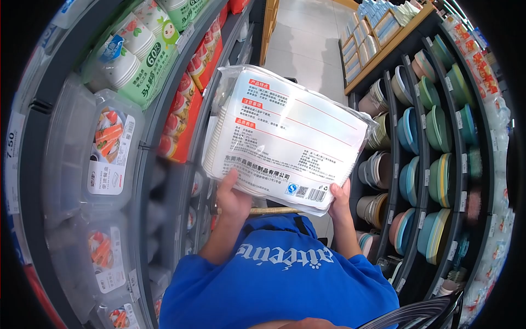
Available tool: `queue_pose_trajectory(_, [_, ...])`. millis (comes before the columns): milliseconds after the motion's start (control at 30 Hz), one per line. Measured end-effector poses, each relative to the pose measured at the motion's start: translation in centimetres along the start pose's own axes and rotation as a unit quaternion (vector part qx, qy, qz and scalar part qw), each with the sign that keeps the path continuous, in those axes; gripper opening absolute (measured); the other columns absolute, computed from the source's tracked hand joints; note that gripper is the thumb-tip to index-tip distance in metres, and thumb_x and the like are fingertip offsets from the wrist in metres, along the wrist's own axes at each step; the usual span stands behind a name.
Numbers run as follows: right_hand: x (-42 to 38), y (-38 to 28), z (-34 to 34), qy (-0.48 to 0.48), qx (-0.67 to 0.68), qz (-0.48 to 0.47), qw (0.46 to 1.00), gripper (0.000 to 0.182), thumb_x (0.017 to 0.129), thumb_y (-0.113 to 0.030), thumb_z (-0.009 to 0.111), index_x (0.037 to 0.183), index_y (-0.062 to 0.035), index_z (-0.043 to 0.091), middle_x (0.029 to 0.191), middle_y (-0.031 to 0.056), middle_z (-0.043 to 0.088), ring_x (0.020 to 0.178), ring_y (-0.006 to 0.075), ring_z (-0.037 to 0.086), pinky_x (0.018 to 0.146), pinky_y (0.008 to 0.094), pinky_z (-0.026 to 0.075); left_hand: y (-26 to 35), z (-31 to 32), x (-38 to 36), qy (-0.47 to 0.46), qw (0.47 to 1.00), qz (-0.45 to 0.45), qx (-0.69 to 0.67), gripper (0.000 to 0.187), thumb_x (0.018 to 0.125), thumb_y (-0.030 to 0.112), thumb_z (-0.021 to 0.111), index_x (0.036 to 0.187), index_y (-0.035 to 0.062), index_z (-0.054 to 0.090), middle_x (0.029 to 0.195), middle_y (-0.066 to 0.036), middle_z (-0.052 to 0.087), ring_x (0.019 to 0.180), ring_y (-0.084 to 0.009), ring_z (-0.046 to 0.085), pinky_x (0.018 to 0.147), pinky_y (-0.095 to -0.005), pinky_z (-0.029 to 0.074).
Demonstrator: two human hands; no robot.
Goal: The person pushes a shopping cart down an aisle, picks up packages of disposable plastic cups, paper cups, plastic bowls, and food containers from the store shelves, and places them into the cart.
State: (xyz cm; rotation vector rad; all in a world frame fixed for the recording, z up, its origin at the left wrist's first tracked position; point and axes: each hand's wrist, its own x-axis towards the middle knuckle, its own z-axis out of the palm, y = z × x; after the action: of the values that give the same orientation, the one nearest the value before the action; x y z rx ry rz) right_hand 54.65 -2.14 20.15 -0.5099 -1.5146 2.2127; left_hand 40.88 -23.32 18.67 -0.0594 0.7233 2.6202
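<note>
A plastic-wrapped pack of paper cups is held up in front of my chest, tilted, its printed back toward me. White stacked rims show through the clear wrap along its left side. My left hand grips the lower left edge, thumb on the printed face and fingers hidden beneath. At the lower right corner, beside the barcode, my right hand closes on the pack in the same way.
Clear plastic lunch boxes, green cup packs and red packs line the left shelves. Coloured basins fill the right shelves. A bar crosses below the pack. Tiled floor runs ahead toward a wooden display rack.
</note>
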Motion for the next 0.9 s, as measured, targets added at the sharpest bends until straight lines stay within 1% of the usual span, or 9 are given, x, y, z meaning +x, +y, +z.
queue_pose_trajectory(100, [0.1, 0.2, -0.2, -0.010, 0.034, -0.002, 0.999, 0.087, 0.078, -0.033, 0.076, 0.142, 0.0077, 0.034, 0.132, 0.0212, 0.055, 0.119, 0.0282, 0.059, 0.100, 0.0386, 0.050, 0.1, 0.1, -0.1, 0.018, 0.999, -0.003, -0.026, 0.062, 0.092, 0.012, 0.057, 0.148, 0.0009, 0.035, 0.143, -0.013, 0.051, 0.132, -0.0258, 0.049, 0.112, -0.0419, 0.039])
queue_pose_trajectory(300, [0.1, -0.1, 0.3, 0.004, 0.032, -0.011, 0.999, 0.088, 0.077, -0.034, 0.076, 0.142, 0.0079, 0.034, 0.131, 0.0211, 0.055, 0.119, 0.0276, 0.059, 0.100, 0.0381, 0.050, 0.2, 0.1, -0.1, 0.013, 1.000, -0.002, -0.022, 0.062, 0.092, 0.014, 0.057, 0.149, 0.0011, 0.035, 0.143, -0.013, 0.050, 0.132, -0.0259, 0.049, 0.112, -0.0417, 0.039])
queue_pose_trajectory(400, [0.2, -0.1, 0.3, -0.003, 0.003, -0.002, 1.000, 0.095, 0.077, -0.042, 0.076, 0.144, 0.0084, 0.032, 0.134, 0.0207, 0.053, 0.122, 0.0276, 0.058, 0.102, 0.0375, 0.048, 0.0, -0.2, 0.1, 0.007, 1.000, 0.008, 0.016, 0.062, 0.093, 0.025, 0.058, 0.148, 0.0037, 0.038, 0.143, -0.012, 0.052, 0.130, -0.0263, 0.052, 0.111, -0.0434, 0.041])
queue_pose_trajectory(700, [0.5, -0.2, 0.6, 0.000, -0.001, 0.000, 1.000, 0.094, 0.078, -0.041, 0.075, 0.144, 0.0083, 0.031, 0.135, 0.0205, 0.052, 0.123, 0.0278, 0.056, 0.103, 0.0382, 0.046, 0.0, -0.4, 0.5, 0.006, 1.000, 0.012, 0.015, 0.064, 0.095, 0.029, 0.060, 0.148, 0.0031, 0.037, 0.144, -0.011, 0.052, 0.131, -0.0261, 0.051, 0.111, -0.0428, 0.040])
queue_pose_trajectory(800, [0.5, -0.2, 0.7, 0.000, 0.001, 0.005, 1.000, 0.093, 0.078, -0.041, 0.075, 0.144, 0.0083, 0.031, 0.135, 0.0203, 0.052, 0.123, 0.0282, 0.056, 0.103, 0.0381, 0.047, 0.0, -0.4, 0.7, 0.012, 1.000, 0.020, 0.020, 0.064, 0.095, 0.029, 0.060, 0.149, 0.0033, 0.036, 0.144, -0.011, 0.051, 0.132, -0.0262, 0.050, 0.111, -0.0427, 0.040])
queue_pose_trajectory(900, [0.7, 0.1, 0.8, 0.012, 0.000, -0.005, 1.000, 0.089, 0.079, -0.040, 0.074, 0.142, 0.0074, 0.033, 0.133, 0.0200, 0.053, 0.120, 0.0280, 0.057, 0.102, 0.0378, 0.046, 0.0, -0.5, 0.9, -0.005, 1.000, 0.013, -0.026, 0.059, 0.097, 0.019, 0.058, 0.148, 0.0008, 0.035, 0.143, -0.013, 0.050, 0.131, -0.0244, 0.050, 0.112, -0.0415, 0.039])
